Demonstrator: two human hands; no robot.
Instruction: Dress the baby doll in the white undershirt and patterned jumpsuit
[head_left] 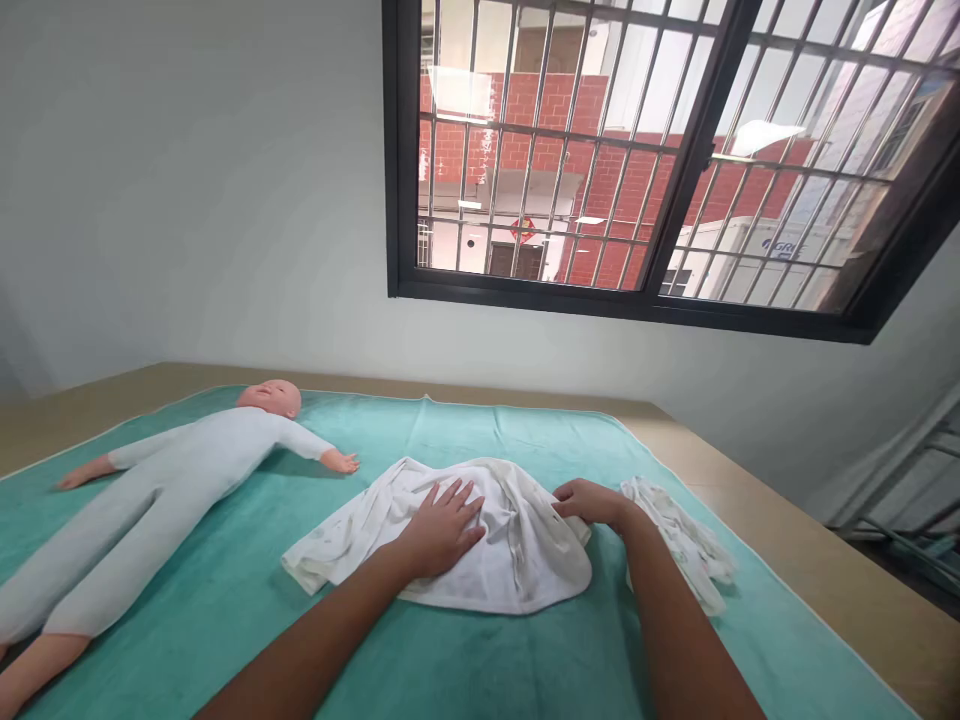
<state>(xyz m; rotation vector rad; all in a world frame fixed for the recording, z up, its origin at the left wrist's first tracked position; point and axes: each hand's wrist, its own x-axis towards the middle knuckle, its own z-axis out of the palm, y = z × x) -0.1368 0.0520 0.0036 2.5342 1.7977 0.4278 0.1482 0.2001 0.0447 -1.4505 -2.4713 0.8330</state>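
Observation:
A small white baby shirt lies partly bunched on the green cloth, one sleeve stretched out to the left. My left hand rests flat on the middle of it with the fingers spread. At the shirt's right side, my right hand is closed on the fabric, with the fingertips partly hidden in its folds. Close to my right forearm is a crumpled white printed garment. To the left, a baby doll with a white cloth body lies on its back, apart from both hands.
The green cloth covers most of a wooden tabletop. A grey wall stands behind it, with a dark-framed barred window above. Metal rails show at the far right, beyond the table's edge.

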